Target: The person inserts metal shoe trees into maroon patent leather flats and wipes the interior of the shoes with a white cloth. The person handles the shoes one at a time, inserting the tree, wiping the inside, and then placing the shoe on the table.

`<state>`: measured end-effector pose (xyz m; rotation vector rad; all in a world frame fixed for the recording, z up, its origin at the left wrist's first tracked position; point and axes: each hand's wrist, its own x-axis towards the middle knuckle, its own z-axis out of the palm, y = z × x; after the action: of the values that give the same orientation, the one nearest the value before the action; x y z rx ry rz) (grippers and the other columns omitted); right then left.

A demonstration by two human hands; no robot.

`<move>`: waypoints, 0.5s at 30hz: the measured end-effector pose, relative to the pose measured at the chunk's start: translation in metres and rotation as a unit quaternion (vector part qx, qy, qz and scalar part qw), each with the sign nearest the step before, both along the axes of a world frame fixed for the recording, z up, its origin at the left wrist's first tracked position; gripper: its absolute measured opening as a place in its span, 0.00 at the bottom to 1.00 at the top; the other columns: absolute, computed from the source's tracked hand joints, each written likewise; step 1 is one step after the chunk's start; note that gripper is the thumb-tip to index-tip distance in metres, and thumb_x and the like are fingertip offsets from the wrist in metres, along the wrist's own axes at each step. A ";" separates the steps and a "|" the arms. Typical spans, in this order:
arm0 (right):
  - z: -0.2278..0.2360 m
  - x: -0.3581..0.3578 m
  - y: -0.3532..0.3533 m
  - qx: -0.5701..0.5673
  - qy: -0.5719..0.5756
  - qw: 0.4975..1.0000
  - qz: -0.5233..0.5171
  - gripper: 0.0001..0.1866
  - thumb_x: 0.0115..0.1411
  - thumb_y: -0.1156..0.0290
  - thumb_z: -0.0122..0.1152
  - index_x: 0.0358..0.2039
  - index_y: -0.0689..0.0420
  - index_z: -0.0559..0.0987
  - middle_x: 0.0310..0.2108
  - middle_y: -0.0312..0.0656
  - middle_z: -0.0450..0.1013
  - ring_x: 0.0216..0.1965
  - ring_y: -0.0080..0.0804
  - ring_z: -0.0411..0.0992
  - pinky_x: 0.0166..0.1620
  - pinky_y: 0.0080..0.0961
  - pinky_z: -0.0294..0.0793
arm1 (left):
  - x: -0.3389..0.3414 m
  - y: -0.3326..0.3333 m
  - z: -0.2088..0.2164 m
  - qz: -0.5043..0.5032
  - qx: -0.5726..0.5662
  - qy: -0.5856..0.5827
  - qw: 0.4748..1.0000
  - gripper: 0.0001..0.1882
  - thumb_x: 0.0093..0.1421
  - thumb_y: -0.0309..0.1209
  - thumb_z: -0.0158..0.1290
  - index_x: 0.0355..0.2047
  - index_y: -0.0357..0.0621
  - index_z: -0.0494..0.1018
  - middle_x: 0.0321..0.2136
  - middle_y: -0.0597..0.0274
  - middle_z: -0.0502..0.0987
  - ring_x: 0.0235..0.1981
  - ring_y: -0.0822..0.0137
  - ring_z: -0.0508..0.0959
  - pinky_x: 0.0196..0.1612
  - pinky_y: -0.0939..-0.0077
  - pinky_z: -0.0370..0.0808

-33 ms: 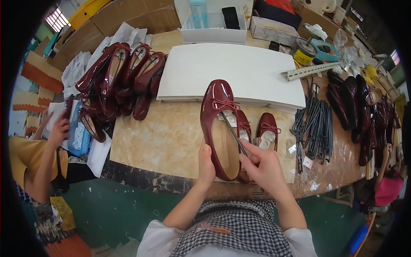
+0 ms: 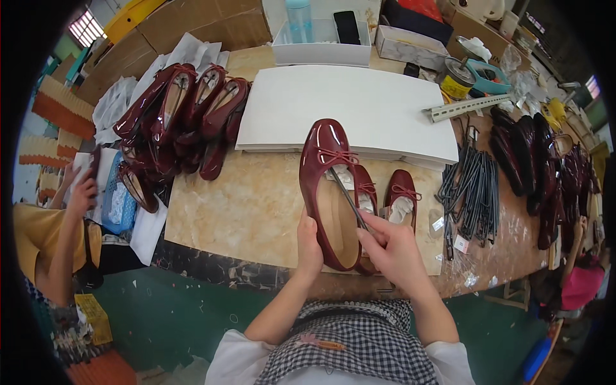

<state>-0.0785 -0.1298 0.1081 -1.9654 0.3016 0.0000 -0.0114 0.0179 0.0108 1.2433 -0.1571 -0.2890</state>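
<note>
A glossy burgundy ballet flat [image 2: 314, 170] with a small bow is raised over the table, toe pointing away. My left hand [image 2: 309, 247] is closed on its left side near the heel. Between thumb and fingers of my right hand [image 2: 393, 247] is a thin dark shoe stick [image 2: 347, 197], slanting into the shoe. Its far end meets crumpled white paper [image 2: 344, 174] in the toe. Behind and to the right, partly hidden, lie another burgundy flat [image 2: 366, 183] and one more [image 2: 402, 186] with paper inside.
Burgundy flats [image 2: 170, 122] are heaped at left; a bundle of dark sticks [image 2: 473, 192] lies at right beside more dark shoes [image 2: 542, 160]. White sheets [image 2: 346, 102] are stacked behind, with a slotted metal bar [image 2: 468, 107] at their right edge. A co-worker's hand [image 2: 81, 196] is at far left.
The co-worker's hand at far left has shifted slightly down and to the left, with the dark item it holds. My hands and the shoe have hardly moved.
</note>
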 end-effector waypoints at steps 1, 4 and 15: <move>-0.002 0.005 0.003 0.004 -0.013 1.000 0.001 0.19 0.60 0.75 0.57 0.53 0.62 0.74 0.10 0.31 0.61 0.13 0.12 0.58 0.18 0.19 0.57 | -0.001 0.001 -0.002 0.008 -0.001 -0.008 1.000 0.31 0.69 0.51 0.28 0.63 0.43 0.56 0.57 0.56 0.66 0.58 0.64 0.67 0.61 0.67 0.63; -0.002 0.009 0.020 -0.092 -0.124 0.987 -0.041 0.18 0.60 0.75 0.57 0.51 0.61 0.76 0.10 0.37 0.62 0.12 0.18 0.61 0.18 0.24 0.58 | -0.006 0.001 -0.004 0.033 0.001 -0.041 0.999 0.44 0.63 0.62 0.36 0.63 0.33 0.54 0.56 0.51 0.67 0.56 0.62 0.69 0.58 0.70 0.64; -0.031 0.013 0.005 -0.076 -0.059 0.992 0.088 0.21 0.57 0.68 0.59 0.52 0.58 0.75 0.21 0.45 0.75 0.20 0.43 0.72 0.28 0.32 0.72 | -0.020 0.017 -0.040 0.006 0.084 0.147 0.986 0.27 0.68 0.49 0.37 0.58 0.43 0.64 0.49 0.59 0.73 0.49 0.65 0.74 0.52 0.72 0.72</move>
<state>-0.0654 -0.1244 0.0774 -2.1270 0.0522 -0.0256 -0.0316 0.0348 -0.0294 1.3527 0.1313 -0.4792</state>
